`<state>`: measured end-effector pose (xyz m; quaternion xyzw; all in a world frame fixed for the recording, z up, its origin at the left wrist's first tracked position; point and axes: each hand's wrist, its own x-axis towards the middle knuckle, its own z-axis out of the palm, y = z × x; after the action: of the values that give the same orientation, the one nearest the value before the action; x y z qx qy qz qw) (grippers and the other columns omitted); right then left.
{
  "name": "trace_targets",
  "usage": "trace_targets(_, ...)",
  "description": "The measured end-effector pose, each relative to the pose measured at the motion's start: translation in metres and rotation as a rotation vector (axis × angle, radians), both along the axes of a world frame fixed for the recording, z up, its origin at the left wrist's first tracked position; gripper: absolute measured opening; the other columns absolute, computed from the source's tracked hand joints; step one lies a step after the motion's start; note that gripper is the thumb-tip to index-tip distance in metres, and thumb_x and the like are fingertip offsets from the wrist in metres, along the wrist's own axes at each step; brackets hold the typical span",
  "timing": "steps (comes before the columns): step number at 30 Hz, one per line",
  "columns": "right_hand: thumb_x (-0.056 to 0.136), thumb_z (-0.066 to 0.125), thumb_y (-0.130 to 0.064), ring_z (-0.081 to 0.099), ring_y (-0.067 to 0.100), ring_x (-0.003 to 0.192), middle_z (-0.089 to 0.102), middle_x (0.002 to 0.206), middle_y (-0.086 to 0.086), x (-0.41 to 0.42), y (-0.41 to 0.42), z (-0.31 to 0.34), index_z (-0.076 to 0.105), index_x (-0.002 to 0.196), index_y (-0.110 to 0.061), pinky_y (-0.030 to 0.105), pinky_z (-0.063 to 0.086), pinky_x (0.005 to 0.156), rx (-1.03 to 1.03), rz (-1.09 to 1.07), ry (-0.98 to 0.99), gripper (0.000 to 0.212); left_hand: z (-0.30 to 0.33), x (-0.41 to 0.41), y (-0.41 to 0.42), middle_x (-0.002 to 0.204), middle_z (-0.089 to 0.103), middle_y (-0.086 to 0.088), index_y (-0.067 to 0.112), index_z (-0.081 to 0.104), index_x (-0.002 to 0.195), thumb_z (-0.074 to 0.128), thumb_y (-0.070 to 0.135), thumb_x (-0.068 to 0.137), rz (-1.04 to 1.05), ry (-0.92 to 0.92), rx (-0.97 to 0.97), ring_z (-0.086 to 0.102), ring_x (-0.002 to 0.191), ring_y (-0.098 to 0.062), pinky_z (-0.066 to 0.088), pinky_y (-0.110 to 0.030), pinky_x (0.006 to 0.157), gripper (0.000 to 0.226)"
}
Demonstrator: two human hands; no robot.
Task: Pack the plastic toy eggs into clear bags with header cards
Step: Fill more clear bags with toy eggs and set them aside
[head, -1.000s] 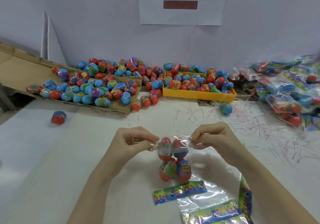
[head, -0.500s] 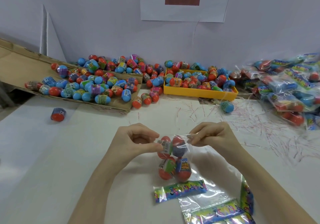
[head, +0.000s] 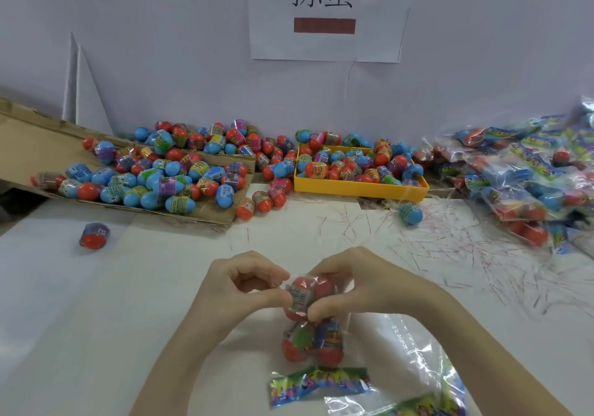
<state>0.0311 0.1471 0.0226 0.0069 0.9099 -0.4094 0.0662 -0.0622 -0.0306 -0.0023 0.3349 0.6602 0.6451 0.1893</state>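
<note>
A clear bag with several red-and-blue toy eggs inside lies on the white table in front of me, its colourful header card at the near end. My left hand pinches the bag's open top edge from the left. My right hand pinches the same top from the right, fingers curled over the upper eggs. The two hands almost touch.
Loose eggs cover a cardboard sheet at the back left and fill a yellow tray. Packed bags pile up at the right. Empty bags lie by my right forearm. One egg sits alone at the left, another egg before the tray.
My hands have moved closer together, bunching the bag's top over the upper eggs. The view has tilted upward slightly.
</note>
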Motion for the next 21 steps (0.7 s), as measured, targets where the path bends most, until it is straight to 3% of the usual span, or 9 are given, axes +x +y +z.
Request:
trace_targets(4, 0.074, 0.076, -0.018, 0.068, 0.019, 0.087, 0.070, 0.093, -0.010, 0.007, 0.015, 0.004, 0.066, 0.105, -0.021, 0.028, 0.054, 0.077, -0.141, 0.075, -0.092, 0.032, -0.003, -0.002, 0.000, 0.066, 0.067, -0.001, 0.018, 0.076, 0.061, 0.079, 0.016, 0.042, -0.021, -0.038, 0.046, 0.062, 0.062, -0.007, 0.051, -0.014, 0.061, 0.019)
trace_targets(7, 0.075, 0.074, -0.008, 0.067, 0.024, 0.091, 0.070, 0.097, -0.002, 0.008, 0.022, 0.005, 0.065, 0.103, -0.018, 0.031, 0.055, 0.079, -0.200, 0.064, -0.073, 0.031, -0.005, -0.002, 0.001, 0.066, 0.067, 0.001, 0.019, 0.076, 0.065, 0.076, 0.019, 0.042, -0.018, -0.075, 0.084, 0.063, 0.063, -0.006, 0.051, -0.013, 0.061, 0.023)
trace_targets(11, 0.073, 0.072, -0.007, 0.068, 0.024, 0.083, 0.072, 0.090, 0.002, 0.020, 0.039, 0.027, 0.071, 0.089, -0.026, 0.025, 0.055, 0.070, -0.313, 0.063, 0.029, 0.026, -0.005, -0.001, 0.001, 0.094, 0.072, 0.008, 0.028, 0.073, 0.094, 0.070, 0.021, 0.056, 0.070, -0.159, 0.192, 0.069, 0.078, -0.007, 0.052, -0.013, 0.063, 0.039)
trace_targets(14, 0.061, 0.081, -0.019, 0.068, 0.009, 0.071, 0.072, 0.082, -0.002, 0.035, 0.070, 0.051, 0.075, 0.082, -0.026, 0.016, 0.053, 0.062, -0.541, -0.224, 0.367, 0.023, -0.004, -0.005, 0.002, 0.099, 0.071, 0.013, 0.029, 0.065, 0.102, 0.065, 0.034, 0.059, 0.257, -0.189, 0.232, 0.069, 0.081, -0.010, 0.054, -0.021, 0.067, 0.043)
trace_targets(16, 0.050, 0.079, -0.034, 0.068, 0.009, 0.080, 0.072, 0.091, 0.000, 0.039, 0.097, 0.057, 0.073, 0.090, -0.020, 0.016, 0.054, 0.067, -0.738, -0.558, 0.645, 0.043, -0.004, -0.004, 0.004, 0.094, 0.071, 0.013, 0.029, 0.065, 0.098, 0.063, 0.035, 0.062, 0.319, -0.180, 0.205, 0.069, 0.077, -0.010, 0.050, -0.027, 0.070, 0.037)
trace_targets(17, 0.045, 0.076, -0.041, 0.067, 0.012, 0.089, 0.070, 0.101, 0.002, 0.037, 0.106, 0.055, 0.069, 0.100, -0.018, 0.019, 0.055, 0.074, -0.719, -0.698, 0.670, 0.059, -0.004, -0.003, 0.006, 0.093, 0.071, 0.013, 0.029, 0.065, 0.096, 0.064, 0.033, 0.065, 0.326, -0.173, 0.191, 0.069, 0.075, -0.009, 0.048, -0.027, 0.070, 0.031)
trace_targets(19, 0.045, 0.073, -0.047, 0.061, 0.020, 0.104, 0.062, 0.118, 0.003, 0.026, 0.110, 0.045, 0.055, 0.123, -0.011, 0.033, 0.051, 0.091, -0.442, -0.849, 0.464, 0.088, -0.008, 0.000, 0.010, 0.091, 0.070, 0.015, 0.032, 0.065, 0.091, 0.065, 0.028, 0.073, 0.326, -0.097, 0.130, 0.067, 0.073, -0.006, 0.050, -0.021, 0.067, 0.019)
trace_targets(20, 0.050, 0.073, -0.048, 0.060, 0.022, 0.106, 0.061, 0.120, 0.002, 0.019, 0.107, 0.039, 0.053, 0.126, -0.012, 0.038, 0.049, 0.093, -0.278, -0.834, 0.319, 0.086, -0.012, 0.003, 0.013, 0.091, 0.069, 0.018, 0.034, 0.065, 0.089, 0.066, 0.029, 0.074, 0.314, -0.016, 0.077, 0.065, 0.075, -0.002, 0.049, -0.015, 0.068, 0.016)
trace_targets(21, 0.058, 0.074, -0.045, 0.061, 0.024, 0.103, 0.064, 0.115, 0.000, 0.012, 0.103, 0.033, 0.060, 0.118, -0.018, 0.040, 0.050, 0.091, -0.132, -0.785, 0.211, 0.067, -0.015, 0.008, 0.016, 0.092, 0.068, 0.024, 0.037, 0.065, 0.088, 0.069, 0.036, 0.074, 0.287, 0.109, 0.009, 0.062, 0.080, 0.003, 0.048, -0.011, 0.071, 0.014)
